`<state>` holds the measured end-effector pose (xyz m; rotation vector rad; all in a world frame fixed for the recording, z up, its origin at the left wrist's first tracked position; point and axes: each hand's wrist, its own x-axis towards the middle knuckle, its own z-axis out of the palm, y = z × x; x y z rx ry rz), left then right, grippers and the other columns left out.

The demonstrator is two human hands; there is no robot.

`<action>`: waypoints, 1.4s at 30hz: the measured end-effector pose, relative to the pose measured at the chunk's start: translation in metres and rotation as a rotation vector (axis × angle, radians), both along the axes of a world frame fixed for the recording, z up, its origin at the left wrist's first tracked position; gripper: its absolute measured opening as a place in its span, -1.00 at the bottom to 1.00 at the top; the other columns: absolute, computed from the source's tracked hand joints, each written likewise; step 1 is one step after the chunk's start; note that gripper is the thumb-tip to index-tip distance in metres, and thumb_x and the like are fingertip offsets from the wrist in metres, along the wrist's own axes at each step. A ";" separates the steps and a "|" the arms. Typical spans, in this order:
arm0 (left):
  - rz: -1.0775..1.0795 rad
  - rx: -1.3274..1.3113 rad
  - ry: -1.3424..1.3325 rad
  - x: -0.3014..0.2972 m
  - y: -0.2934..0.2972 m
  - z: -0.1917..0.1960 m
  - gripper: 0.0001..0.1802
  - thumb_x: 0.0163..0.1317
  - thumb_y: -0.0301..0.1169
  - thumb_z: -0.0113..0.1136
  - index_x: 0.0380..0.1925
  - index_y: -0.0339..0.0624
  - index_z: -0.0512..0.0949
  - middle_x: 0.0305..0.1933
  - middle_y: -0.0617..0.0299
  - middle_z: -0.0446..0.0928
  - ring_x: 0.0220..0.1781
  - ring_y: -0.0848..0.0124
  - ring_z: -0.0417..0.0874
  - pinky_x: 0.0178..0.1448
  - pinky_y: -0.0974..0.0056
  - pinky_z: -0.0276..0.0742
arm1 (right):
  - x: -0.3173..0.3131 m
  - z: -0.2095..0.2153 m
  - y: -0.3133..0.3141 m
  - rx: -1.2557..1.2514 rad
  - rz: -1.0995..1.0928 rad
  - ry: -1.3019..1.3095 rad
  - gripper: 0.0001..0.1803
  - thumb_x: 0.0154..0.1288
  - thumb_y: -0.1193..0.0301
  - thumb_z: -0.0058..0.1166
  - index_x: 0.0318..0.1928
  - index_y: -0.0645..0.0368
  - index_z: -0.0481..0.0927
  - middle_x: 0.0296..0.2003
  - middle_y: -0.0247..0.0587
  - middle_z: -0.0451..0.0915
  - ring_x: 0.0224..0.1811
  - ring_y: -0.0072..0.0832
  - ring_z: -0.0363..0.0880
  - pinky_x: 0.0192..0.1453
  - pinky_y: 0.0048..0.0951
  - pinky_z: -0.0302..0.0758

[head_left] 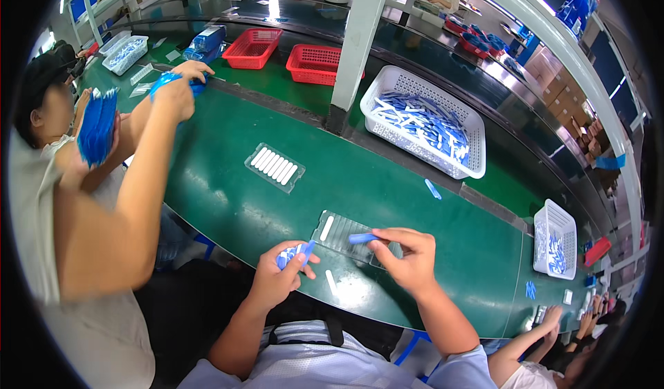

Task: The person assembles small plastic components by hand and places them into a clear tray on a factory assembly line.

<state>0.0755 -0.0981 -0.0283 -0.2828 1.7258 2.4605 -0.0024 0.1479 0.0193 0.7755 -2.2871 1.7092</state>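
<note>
My left hand (282,273) is closed around a small bunch of slim blue-and-white pieces (290,255); their exact kind cannot be made out. Between the thumb and fingers of my right hand (404,254) is a single slim blue piece (361,238), held just above a clear slotted plastic tray (351,224). One white piece (327,228) lies in the slot at the tray's left end. Nearer to me, a loose white piece (331,282) rests on the green table. Farther left sits another clear tray (285,183) with several white pieces in a row.
A white basket (379,123) full of blue-and-white pieces stands beyond my hands; a smaller one (568,237) is at right. Red baskets (252,49) line the far side. A metal post (360,50) rises there. At left, a co-worker (104,230) handles blue packets.
</note>
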 end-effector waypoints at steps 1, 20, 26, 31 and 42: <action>-0.003 0.002 0.001 0.000 0.001 0.000 -0.68 0.48 -0.43 0.13 0.11 -0.43 0.47 -0.12 -0.07 0.66 -0.38 0.43 0.66 -0.60 0.49 0.27 | -0.001 -0.005 0.001 -0.161 0.034 -0.266 -0.80 0.24 0.65 0.31 -0.11 0.36 0.76 -0.28 -0.10 0.77 -0.29 -0.45 0.75 -0.16 -0.46 0.63; -0.021 -0.011 0.079 -0.076 -0.029 0.006 -0.66 0.49 -0.42 0.13 0.14 -0.42 0.47 -0.09 0.01 0.68 -0.39 0.52 0.64 -0.59 0.49 0.26 | -0.049 -0.014 -0.023 0.154 0.206 -0.561 -0.90 0.24 0.50 0.32 -0.25 0.26 0.72 -0.53 -0.35 0.63 -0.50 -0.66 0.50 -0.38 -0.53 0.44; -0.061 0.067 0.083 -0.081 -0.031 -0.006 -0.69 0.49 -0.46 0.12 0.15 -0.38 0.49 -0.10 -0.07 0.67 -0.41 0.51 0.62 -0.60 0.49 0.21 | -0.061 -0.015 -0.039 0.423 0.277 -0.264 -0.71 0.18 0.40 0.32 -0.08 0.20 0.68 -0.51 -0.26 0.53 -0.45 -0.39 0.51 -0.28 -0.34 0.50; -0.105 0.036 0.081 -0.080 -0.032 -0.004 -0.69 0.49 -0.47 0.12 0.15 -0.38 0.49 -0.07 -0.09 0.68 -0.40 0.51 0.63 -0.60 0.50 0.21 | -0.057 -0.021 -0.042 0.377 0.201 -0.128 -0.49 0.14 0.39 0.35 0.13 0.19 0.56 -0.51 -0.25 0.42 -0.45 -0.33 0.47 -0.27 -0.29 0.47; -0.322 -0.090 0.064 -0.072 -0.036 -0.005 -0.77 0.46 -0.51 0.13 0.03 -0.39 0.57 -0.16 0.03 0.71 -0.47 0.61 0.56 -0.57 0.51 0.24 | -0.040 -0.001 -0.063 0.240 0.204 -0.248 -0.78 0.21 0.40 0.38 -0.17 0.23 0.72 -0.62 -0.33 0.53 -0.55 -0.55 0.48 -0.39 -0.45 0.43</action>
